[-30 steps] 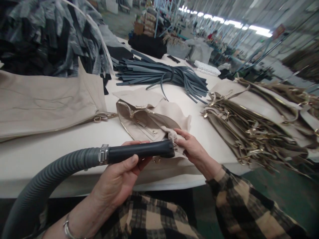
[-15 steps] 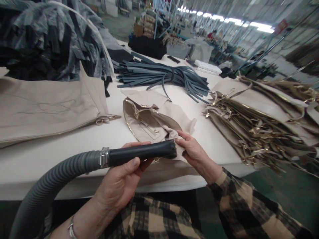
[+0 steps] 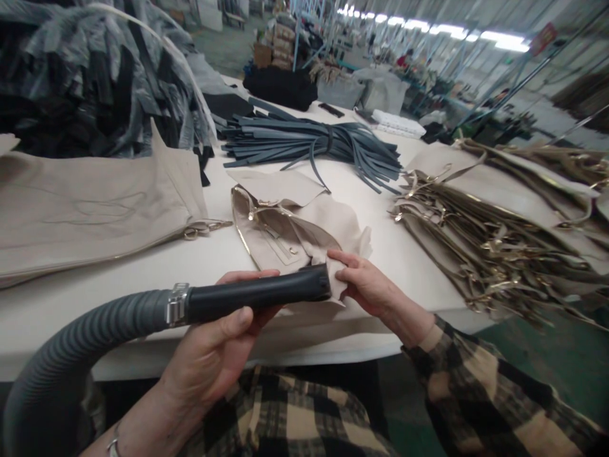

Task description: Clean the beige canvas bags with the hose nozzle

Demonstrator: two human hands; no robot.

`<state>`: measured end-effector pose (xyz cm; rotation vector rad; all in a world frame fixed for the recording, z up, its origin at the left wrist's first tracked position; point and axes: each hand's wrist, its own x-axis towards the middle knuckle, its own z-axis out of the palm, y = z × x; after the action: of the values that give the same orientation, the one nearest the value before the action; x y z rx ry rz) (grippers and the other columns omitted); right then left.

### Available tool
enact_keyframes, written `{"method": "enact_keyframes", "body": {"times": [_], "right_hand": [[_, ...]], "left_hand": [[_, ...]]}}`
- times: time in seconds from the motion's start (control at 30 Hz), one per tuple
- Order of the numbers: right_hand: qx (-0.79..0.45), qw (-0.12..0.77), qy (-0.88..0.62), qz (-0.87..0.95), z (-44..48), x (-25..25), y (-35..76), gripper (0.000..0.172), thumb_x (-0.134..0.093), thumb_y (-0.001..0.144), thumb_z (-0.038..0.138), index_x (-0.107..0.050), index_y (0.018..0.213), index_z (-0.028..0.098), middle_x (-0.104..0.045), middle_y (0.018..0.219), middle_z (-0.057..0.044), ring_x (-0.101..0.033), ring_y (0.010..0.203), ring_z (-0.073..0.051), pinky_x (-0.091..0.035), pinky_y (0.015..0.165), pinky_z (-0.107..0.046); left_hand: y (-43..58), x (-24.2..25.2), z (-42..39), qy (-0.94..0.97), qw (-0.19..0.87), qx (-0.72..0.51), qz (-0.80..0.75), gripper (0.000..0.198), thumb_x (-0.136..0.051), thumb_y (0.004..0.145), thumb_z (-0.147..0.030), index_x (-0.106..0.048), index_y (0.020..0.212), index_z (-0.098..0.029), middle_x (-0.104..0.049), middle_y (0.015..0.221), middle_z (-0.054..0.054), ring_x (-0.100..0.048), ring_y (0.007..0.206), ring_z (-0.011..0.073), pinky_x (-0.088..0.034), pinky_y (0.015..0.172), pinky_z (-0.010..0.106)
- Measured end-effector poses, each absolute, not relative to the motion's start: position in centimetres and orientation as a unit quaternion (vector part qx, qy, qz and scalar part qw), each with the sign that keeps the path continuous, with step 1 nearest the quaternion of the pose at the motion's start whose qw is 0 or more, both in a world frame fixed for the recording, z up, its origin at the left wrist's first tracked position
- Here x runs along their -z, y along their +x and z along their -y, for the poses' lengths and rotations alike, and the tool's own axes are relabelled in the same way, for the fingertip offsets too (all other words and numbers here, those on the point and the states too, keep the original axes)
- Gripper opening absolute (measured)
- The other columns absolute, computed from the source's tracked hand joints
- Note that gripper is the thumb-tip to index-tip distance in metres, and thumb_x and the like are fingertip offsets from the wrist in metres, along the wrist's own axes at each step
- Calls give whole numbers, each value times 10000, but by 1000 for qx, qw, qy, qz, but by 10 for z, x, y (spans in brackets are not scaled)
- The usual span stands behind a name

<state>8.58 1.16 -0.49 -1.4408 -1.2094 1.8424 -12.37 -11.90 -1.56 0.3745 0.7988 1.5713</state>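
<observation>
My left hand (image 3: 219,346) is wrapped round the black nozzle (image 3: 259,295) of a grey ribbed vacuum hose (image 3: 71,355), held level above the table's near edge. The nozzle's mouth sits against the cloth lining of a beige bag (image 3: 285,231) with gold hardware that lies open on the white table (image 3: 143,266). My right hand (image 3: 366,285) pinches that lining just right of the nozzle's tip.
A stack of beige bags (image 3: 85,203) lies at the left, under a heap of grey and black pieces (image 3: 95,76). A bundle of dark blue-grey straps (image 3: 309,143) lies behind. Many beige bags with gold straps (image 3: 499,228) fill the right side.
The nozzle and hose have slid a little to the left. My right hand has shifted slightly along the lining, still holding it. The bag has barely moved.
</observation>
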Motion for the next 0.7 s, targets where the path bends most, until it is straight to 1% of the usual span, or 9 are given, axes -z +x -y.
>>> {"method": "enact_keyframes", "body": {"times": [0.07,0.13,0.17,0.23,0.33,0.47,0.57,0.7], "right_hand": [[-690,252,-511,445,-9,5,88,853,-641,571,95,-479,1405,170,-679,913,-9,-567,582,-95,-445,448,-184],[-700,245,-496,451,-7,8,91,1019,-671,554,74,-338,1512,177,-683,938,-3,-564,618,-89,-452,516,-181],[-703,241,-490,456,-5,9,92,1077,-681,552,69,-275,1544,180,-688,967,-6,-571,643,-91,-457,550,-185],[-704,231,-483,466,-4,11,92,1130,-686,547,64,-219,1568,194,-692,1038,-19,-591,698,-104,-466,601,-199],[-703,245,-491,453,-3,10,90,1118,-655,532,55,-245,1561,201,-689,1077,-22,-596,720,-112,-466,630,-211],[-719,285,-498,393,-4,6,84,1075,-617,499,53,-324,1522,201,-686,1089,-20,-582,725,-111,-445,604,-201],[-722,282,-498,388,-4,5,82,1027,-574,502,73,-368,1496,226,-687,1112,-28,-587,738,-132,-447,592,-215],[-700,268,-506,427,-4,9,81,959,-500,505,94,-439,1453,224,-691,1103,-39,-606,760,-158,-464,593,-237]], "left_hand": [[-127,14,121,165,611,-692,-347,361,-858,674,-317,-731,1000,-228,-727,1153,73,-626,1157,290,-485,1045,451],[-129,13,124,163,605,-697,-349,350,-855,680,-335,-736,995,-239,-733,1144,68,-627,1159,297,-493,1035,455],[-129,13,126,161,603,-698,-352,347,-855,681,-340,-739,993,-242,-735,1136,66,-627,1160,299,-496,1032,457],[-129,12,128,156,604,-694,-359,352,-859,674,-342,-742,990,-241,-739,1125,65,-629,1157,303,-496,1033,457],[-128,13,131,152,609,-688,-364,369,-872,653,-338,-746,984,-235,-741,1127,71,-637,1143,298,-500,1027,439],[-129,13,133,142,604,-692,-369,377,-885,634,-350,-749,971,-248,-738,1139,67,-630,1154,300,-511,1012,435],[-131,13,135,139,596,-696,-375,378,-880,642,-347,-746,981,-247,-737,1141,68,-631,1153,298,-517,1005,429],[-132,15,136,138,591,-702,-373,371,-874,648,-349,-744,981,-252,-741,1129,62,-649,1123,289,-522,998,422]]}}
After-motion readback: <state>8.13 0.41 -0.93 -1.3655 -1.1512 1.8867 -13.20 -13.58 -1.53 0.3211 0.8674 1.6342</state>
